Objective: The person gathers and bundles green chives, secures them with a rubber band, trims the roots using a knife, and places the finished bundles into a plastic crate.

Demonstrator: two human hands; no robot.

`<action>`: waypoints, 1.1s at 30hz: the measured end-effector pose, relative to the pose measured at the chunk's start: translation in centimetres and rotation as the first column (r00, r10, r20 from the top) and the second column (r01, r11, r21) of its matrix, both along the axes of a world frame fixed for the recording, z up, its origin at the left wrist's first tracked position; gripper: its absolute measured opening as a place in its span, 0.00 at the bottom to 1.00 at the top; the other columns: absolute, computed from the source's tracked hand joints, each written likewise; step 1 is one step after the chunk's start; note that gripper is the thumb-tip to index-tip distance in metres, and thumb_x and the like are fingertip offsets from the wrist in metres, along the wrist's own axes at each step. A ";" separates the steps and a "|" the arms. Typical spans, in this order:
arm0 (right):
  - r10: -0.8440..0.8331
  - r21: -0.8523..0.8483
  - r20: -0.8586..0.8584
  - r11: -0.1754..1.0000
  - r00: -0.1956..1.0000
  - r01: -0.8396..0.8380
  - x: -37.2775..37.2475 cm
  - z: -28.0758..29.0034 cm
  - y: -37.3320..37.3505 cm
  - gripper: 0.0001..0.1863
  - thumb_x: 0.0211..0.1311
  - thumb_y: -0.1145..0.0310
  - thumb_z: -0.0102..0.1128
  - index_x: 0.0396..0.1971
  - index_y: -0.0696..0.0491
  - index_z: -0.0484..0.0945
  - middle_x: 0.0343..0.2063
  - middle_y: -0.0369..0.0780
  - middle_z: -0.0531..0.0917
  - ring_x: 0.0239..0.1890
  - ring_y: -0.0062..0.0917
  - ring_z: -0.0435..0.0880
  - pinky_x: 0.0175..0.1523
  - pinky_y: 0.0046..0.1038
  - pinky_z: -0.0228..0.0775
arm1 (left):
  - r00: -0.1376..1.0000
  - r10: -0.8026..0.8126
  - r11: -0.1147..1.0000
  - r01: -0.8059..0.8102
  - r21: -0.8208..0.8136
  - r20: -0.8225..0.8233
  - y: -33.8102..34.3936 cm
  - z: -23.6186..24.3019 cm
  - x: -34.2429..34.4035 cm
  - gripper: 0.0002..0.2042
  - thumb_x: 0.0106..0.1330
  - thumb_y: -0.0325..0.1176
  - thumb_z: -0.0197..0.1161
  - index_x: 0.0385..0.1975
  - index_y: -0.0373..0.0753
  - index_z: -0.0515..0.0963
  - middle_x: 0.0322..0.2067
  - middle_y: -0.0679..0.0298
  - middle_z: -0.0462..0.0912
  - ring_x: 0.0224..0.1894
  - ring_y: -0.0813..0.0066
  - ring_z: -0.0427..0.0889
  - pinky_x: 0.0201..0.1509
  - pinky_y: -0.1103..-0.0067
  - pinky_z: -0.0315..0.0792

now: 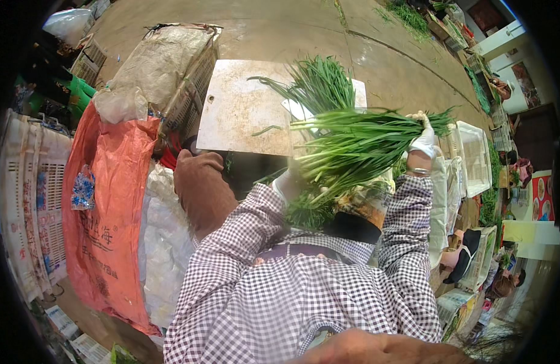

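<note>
I hold a thick bundle of long green chives [359, 145] across in front of me with both hands, which wear white gloves. My left hand [286, 182] grips the pale root end, and the stems partly hide it. My right hand [424, 138] is closed around the leafy tips at the right. Behind the bundle lies a worn, pale cutting board [240, 109]. A second bunch of chives [319, 82] rests on the board's far right corner. My checked sleeves reach up from the lower edge.
An orange sack [110, 200] and white plastic sheeting [168, 242] lie at my left, beside stacked white crates [31, 194]. A crate covered with sacking [171, 67] stands behind them. A white basket [474, 158] and another person [474, 249] are at the right. More greens [410, 18] lie on the concrete floor.
</note>
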State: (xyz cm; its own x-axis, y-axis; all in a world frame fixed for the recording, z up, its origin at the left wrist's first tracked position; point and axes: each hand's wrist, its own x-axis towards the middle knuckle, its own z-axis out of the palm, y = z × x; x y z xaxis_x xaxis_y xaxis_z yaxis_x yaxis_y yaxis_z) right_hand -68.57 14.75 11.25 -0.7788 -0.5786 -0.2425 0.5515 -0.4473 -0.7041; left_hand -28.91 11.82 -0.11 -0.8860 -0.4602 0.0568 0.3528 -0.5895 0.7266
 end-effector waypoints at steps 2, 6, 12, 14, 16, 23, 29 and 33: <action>0.030 -0.054 0.104 0.998 0.994 -0.025 1.1 0.5 0.2 0.07 0.62 0.72 0.59 0.25 0.56 0.76 0.20 0.36 0.78 0.24 0.26 0.75 0.42 0.33 0.75 | 0.987 0.042 0.953 0.008 0.303 -0.157 0.1 0.3 0.3 0.44 0.62 0.63 0.55 0.71 0.41 0.51 0.65 0.50 0.64 0.60 0.58 0.72 0.66 0.67 0.68; 0.055 -0.101 0.139 0.994 0.989 -0.042 1.3 0.8 -0.5 0.07 0.65 0.71 0.55 0.27 0.57 0.75 0.19 0.36 0.76 0.24 0.26 0.74 0.42 0.32 0.73 | 0.916 -0.180 0.901 0.300 0.315 -0.358 -0.5 -2.0 0.8 0.42 0.64 0.63 0.54 0.71 0.44 0.50 0.59 0.44 0.69 0.30 0.82 0.82 0.24 0.95 0.74; 0.083 -0.115 0.061 0.991 0.995 -0.076 4.6 2.0 -2.1 0.06 0.64 0.72 0.58 0.28 0.58 0.75 0.21 0.36 0.76 0.25 0.25 0.74 0.42 0.31 0.74 | 0.957 -0.235 0.936 0.176 0.305 0.170 -1.8 -0.1 1.1 0.22 0.69 0.55 0.54 0.51 0.44 0.73 0.27 0.68 0.79 0.17 0.85 0.69 0.23 0.86 0.71; 0.072 -0.148 0.039 0.987 0.997 -0.065 3.2 3.0 -2.0 0.07 0.65 0.72 0.56 0.28 0.58 0.75 0.20 0.36 0.76 0.26 0.26 0.75 0.43 0.33 0.75 | 0.973 -0.134 0.907 0.196 0.374 -0.186 -1.8 -3.9 1.8 0.13 0.76 0.45 0.46 0.36 0.44 0.73 0.15 0.76 0.63 0.12 0.88 0.59 0.13 0.87 0.55; 0.042 -0.142 -0.010 0.989 0.999 -0.043 3.2 4.6 -2.0 0.06 0.65 0.72 0.56 0.29 0.58 0.75 0.20 0.36 0.76 0.26 0.26 0.76 0.43 0.34 0.75 | 0.983 -0.095 0.957 0.133 0.256 -0.155 -2.9 -7.3 3.2 0.13 0.76 0.45 0.47 0.34 0.44 0.72 0.14 0.76 0.61 0.12 0.87 0.58 0.13 0.87 0.51; 0.063 -0.234 -0.093 0.969 0.994 -0.084 5.1 6.8 -3.2 0.04 0.64 0.73 0.56 0.32 0.58 0.76 0.20 0.36 0.77 0.26 0.27 0.76 0.44 0.33 0.75 | 0.644 0.061 0.944 0.211 -0.254 0.762 -0.5 -10.3 2.0 0.20 0.66 0.38 0.62 0.56 0.42 0.71 0.44 0.56 0.80 0.43 0.68 0.78 0.41 0.73 0.72; 0.086 -0.264 -0.019 0.961 0.996 -0.087 6.4 7.3 -4.0 0.05 0.65 0.73 0.56 0.30 0.58 0.75 0.20 0.36 0.75 0.25 0.25 0.74 0.42 0.31 0.73 | 0.164 0.195 0.243 0.947 -0.209 0.967 -0.2 -1.1 2.5 0.43 0.54 0.52 0.69 0.70 0.58 0.56 0.61 0.54 0.71 0.61 0.55 0.73 0.60 0.64 0.71; 0.044 -0.269 0.005 0.962 0.999 -0.041 8.0 7.9 -3.9 0.04 0.64 0.73 0.56 0.30 0.57 0.75 0.21 0.36 0.75 0.27 0.25 0.74 0.42 0.32 0.73 | 0.579 0.230 0.791 0.357 -0.497 0.782 -0.1 1.3 2.6 0.22 0.51 0.41 0.72 0.47 0.41 0.82 0.48 0.54 0.81 0.46 0.60 0.82 0.49 0.69 0.75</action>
State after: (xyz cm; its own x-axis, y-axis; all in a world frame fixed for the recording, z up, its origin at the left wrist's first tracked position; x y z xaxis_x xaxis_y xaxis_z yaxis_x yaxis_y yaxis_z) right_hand -60.61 10.87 19.18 -0.7505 -0.6558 -0.0813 0.5806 -0.5956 -0.5551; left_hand -26.31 11.76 1.17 -0.7192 -0.5354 -0.4428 -0.5384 0.0268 0.8422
